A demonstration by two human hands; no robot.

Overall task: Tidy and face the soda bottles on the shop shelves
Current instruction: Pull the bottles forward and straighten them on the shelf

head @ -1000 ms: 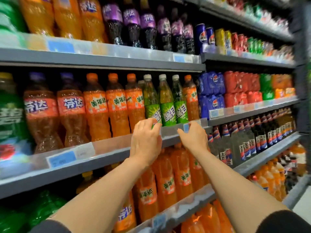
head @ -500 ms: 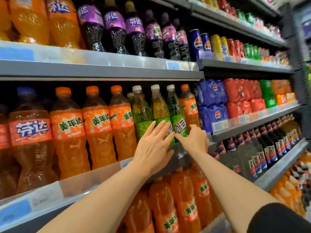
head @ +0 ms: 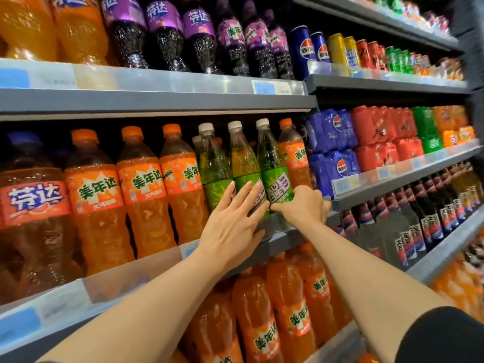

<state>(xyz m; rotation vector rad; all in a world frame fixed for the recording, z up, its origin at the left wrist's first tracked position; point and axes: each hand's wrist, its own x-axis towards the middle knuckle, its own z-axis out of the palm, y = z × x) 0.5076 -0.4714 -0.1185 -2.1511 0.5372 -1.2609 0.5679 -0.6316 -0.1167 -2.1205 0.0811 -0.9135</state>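
Observation:
Three green soda bottles with white caps stand in a row on the middle shelf (head: 277, 242). My left hand (head: 233, 226) lies flat with spread fingers against the lower part of the left green bottle (head: 213, 169) and the middle green bottle (head: 242, 163). My right hand (head: 301, 205) is closed around the base of the right green bottle (head: 271, 166), whose label faces me. An orange bottle (head: 294, 153) stands just right of it. Larger orange bottles (head: 141, 195) fill the shelf to the left.
Purple soda bottles (head: 162, 30) and cans (head: 306, 51) line the shelf above. Blue, red and green can packs (head: 379, 132) sit to the right. Dark cola bottles (head: 424, 221) and orange bottles (head: 262, 323) stand on lower shelves. Clear price rails front each shelf.
The view has come closer and shifted left. My hands rose from the shelf's front rail onto the green bottles; the right one closed on the right bottle's base.

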